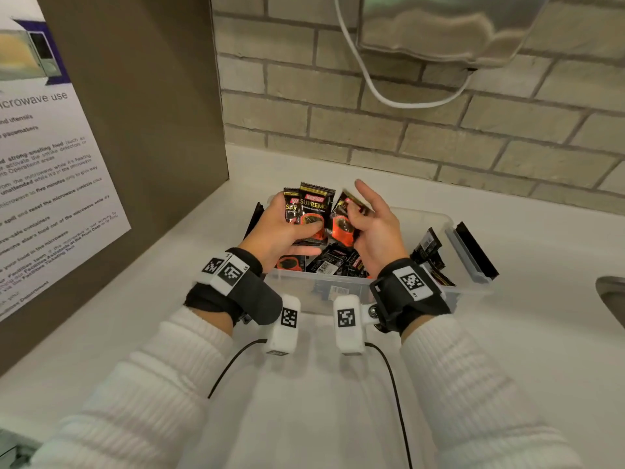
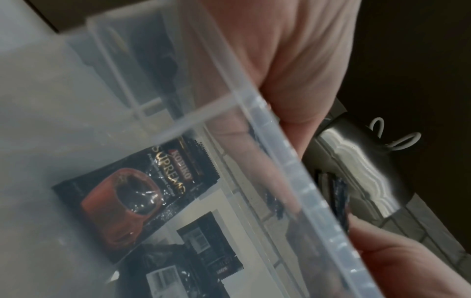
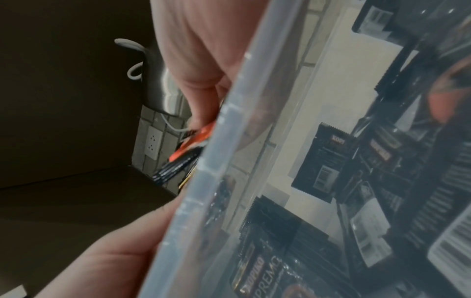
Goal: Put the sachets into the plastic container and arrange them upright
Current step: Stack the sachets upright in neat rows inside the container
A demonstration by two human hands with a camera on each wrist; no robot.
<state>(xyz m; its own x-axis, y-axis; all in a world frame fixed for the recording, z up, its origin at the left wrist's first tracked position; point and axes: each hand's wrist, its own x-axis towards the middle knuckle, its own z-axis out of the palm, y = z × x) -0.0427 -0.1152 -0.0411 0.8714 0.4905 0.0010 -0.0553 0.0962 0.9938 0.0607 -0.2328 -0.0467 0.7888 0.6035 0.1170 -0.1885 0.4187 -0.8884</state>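
Note:
A clear plastic container (image 1: 436,219) stands on the white counter with several black-and-red coffee sachets (image 1: 331,262) lying loose inside; a few lean at its right end (image 1: 427,245). Above it my left hand (image 1: 274,228) grips a small upright stack of sachets (image 1: 313,211), thumb across their fronts. My right hand (image 1: 375,228) pinches one tilted sachet (image 1: 343,226) right beside that stack, index finger pointing up. In the left wrist view the container rim (image 2: 293,161) crosses in front of my palm (image 2: 293,50), and a sachet (image 2: 137,193) shows through the wall. The right wrist view shows the held sachet's red edge (image 3: 201,137).
A brown cabinet panel (image 1: 152,113) with a microwave notice (image 1: 50,181) closes off the left. Behind is a brick wall (image 1: 439,140) with a white cable (image 1: 389,96) and a steel fixture (image 1: 439,25). A sink edge (image 1: 612,299) lies at far right. The container's grey-black latch (image 1: 473,253) sticks out right.

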